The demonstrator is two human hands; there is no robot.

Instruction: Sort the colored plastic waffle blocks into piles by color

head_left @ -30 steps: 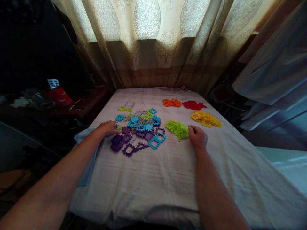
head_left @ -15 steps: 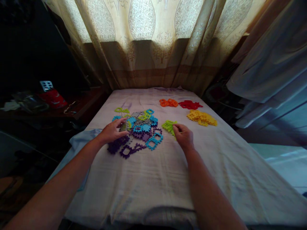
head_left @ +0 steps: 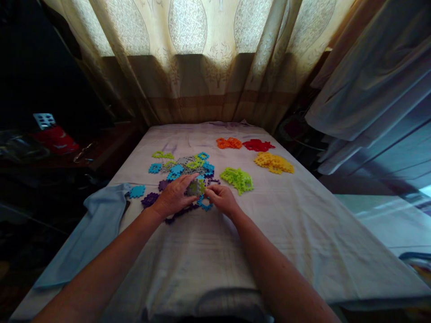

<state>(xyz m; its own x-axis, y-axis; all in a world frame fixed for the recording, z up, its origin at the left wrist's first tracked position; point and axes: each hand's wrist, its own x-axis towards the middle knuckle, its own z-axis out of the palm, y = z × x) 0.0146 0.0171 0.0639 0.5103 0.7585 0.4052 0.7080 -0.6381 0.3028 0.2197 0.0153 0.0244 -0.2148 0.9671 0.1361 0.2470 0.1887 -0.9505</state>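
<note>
Over the mixed heap of notched plastic building pieces [head_left: 183, 162], both hands meet at a green and grey interlocking piece [head_left: 196, 187]. My left hand [head_left: 175, 194] grips it between thumb and fingers from the left. At its right edge, the fingertips of my right hand [head_left: 221, 198] pinch the green part. Whether it is one piece or two joined ones I cannot tell. Blue, grey, green and purple pieces lie under and around the hands, partly hidden. Just right of the heap is a light green pile [head_left: 237, 178].
Farther back on the cloth-covered table [head_left: 289, 242] are an orange pile [head_left: 229, 143], a red pile [head_left: 258, 145] and a yellow pile [head_left: 274, 162]. A light blue cloth [head_left: 97, 220] lies along the left edge, with a blue piece [head_left: 137, 191] beside it. Curtains hang behind.
My right hand has moved left from the light green pile to the heap. My left hand has moved right and closed on the green and grey piece. The view has shifted slightly.
</note>
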